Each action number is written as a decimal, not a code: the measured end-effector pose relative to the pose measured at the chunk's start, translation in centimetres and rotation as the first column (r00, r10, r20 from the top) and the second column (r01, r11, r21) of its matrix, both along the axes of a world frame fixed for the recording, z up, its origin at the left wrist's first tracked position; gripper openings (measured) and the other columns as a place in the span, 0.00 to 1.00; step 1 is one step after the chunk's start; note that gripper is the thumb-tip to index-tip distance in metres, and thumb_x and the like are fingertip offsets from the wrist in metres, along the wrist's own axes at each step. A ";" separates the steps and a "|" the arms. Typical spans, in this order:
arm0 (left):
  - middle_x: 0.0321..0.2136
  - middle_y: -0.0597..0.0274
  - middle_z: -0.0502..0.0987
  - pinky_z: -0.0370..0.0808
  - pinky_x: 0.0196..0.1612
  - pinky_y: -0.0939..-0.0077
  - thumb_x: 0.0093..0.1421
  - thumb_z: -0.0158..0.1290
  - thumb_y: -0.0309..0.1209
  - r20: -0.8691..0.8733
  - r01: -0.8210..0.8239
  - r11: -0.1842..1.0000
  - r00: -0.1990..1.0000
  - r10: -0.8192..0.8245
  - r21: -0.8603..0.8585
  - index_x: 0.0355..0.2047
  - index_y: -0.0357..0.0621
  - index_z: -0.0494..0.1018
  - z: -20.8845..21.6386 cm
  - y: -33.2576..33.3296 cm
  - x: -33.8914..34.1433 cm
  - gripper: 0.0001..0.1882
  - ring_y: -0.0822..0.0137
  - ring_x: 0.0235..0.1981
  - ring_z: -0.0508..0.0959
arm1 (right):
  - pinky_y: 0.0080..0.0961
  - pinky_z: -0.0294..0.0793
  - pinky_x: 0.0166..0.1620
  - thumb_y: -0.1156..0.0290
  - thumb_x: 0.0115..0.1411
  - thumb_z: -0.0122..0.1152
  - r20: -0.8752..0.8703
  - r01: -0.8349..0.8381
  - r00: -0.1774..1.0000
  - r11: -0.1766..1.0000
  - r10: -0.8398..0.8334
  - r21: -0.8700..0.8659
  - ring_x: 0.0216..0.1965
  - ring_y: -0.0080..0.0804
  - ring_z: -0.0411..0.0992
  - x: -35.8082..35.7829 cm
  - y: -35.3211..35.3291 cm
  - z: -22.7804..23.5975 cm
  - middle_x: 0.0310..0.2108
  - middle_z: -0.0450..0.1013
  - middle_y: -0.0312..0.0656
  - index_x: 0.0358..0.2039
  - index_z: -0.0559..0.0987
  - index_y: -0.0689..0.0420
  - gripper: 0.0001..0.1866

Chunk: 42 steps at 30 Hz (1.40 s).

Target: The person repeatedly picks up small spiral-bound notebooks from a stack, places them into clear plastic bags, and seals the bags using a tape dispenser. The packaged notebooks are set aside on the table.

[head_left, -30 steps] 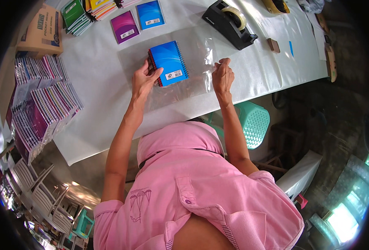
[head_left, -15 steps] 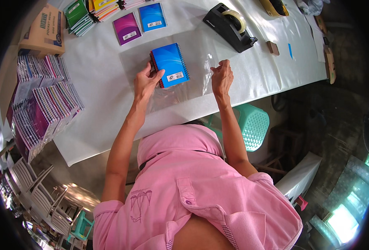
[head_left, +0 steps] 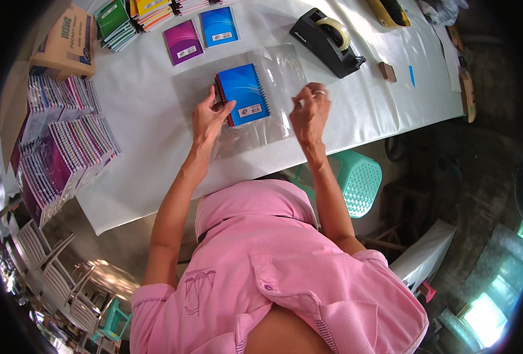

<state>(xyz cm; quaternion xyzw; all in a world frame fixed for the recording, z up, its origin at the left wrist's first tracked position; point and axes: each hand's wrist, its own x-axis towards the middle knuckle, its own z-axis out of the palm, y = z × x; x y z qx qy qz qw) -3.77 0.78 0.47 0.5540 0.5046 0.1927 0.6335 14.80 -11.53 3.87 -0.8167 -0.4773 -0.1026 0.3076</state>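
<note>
A small stack of spiral notebooks (head_left: pixel 242 88) with a blue top cover lies on a clear plastic sheet (head_left: pixel 282 65). Red binding shows along the stack's left side, dark coils along its right. My left hand (head_left: pixel 210 120) grips the lower left of the stack, thumb on the cover and fingers along the side. To the right, my right hand (head_left: pixel 311 115) has its fingers curled together at the sheet's right edge. Whatever is between those fingertips is hidden and slightly blurred.
Beyond the stack lie a purple notebook (head_left: pixel 183 42) and a blue notebook (head_left: pixel 219 26). A black tape dispenser (head_left: pixel 326 44) stands back right, near a small brown block (head_left: pixel 387 72). Wrapped notebook bundles (head_left: pixel 78 147) and a cardboard box (head_left: pixel 66 41) line the left.
My right hand has shifted slightly and its fingers have curled in. The sheet's right part has changed shape and spreads out farther back. My left hand stays on the notebook stack.
</note>
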 end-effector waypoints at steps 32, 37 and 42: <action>0.45 0.54 0.76 0.74 0.45 0.78 0.55 0.57 0.21 0.194 -0.111 0.984 0.971 0.137 -0.139 0.61 0.31 0.59 0.4 -1.1 1.3 0.34 0.71 0.41 0.77 | 0.32 0.72 0.52 0.90 0.51 0.54 -0.252 -0.592 0.734 0.776 0.631 0.219 0.51 0.41 0.71 2.1 -1.2 -0.9 0.50 0.71 0.46 0.44 0.77 0.58 0.20; 0.43 0.56 0.77 0.74 0.44 0.79 0.57 0.56 0.23 0.189 -0.096 0.989 0.975 0.116 -0.113 0.62 0.33 0.59 -0.3 -1.4 1.3 0.32 0.70 0.39 0.77 | 0.34 0.69 0.51 0.85 0.51 0.56 -0.152 -0.781 0.623 0.620 0.767 -0.075 0.52 0.36 0.70 1.3 0.5 -0.8 0.50 0.72 0.37 0.46 0.79 0.54 0.21; 0.51 0.44 0.72 0.69 0.54 0.61 0.60 0.55 0.34 -0.097 -0.063 0.965 0.991 0.090 0.253 0.64 0.41 0.58 -2.3 -2.0 -1.0 0.33 0.54 0.52 0.73 | 0.34 0.68 0.50 0.84 0.51 0.55 -0.212 -0.824 0.567 0.544 0.796 -0.159 0.47 0.37 0.71 0.2 3.4 -0.7 0.46 0.74 0.37 0.39 0.81 0.56 0.16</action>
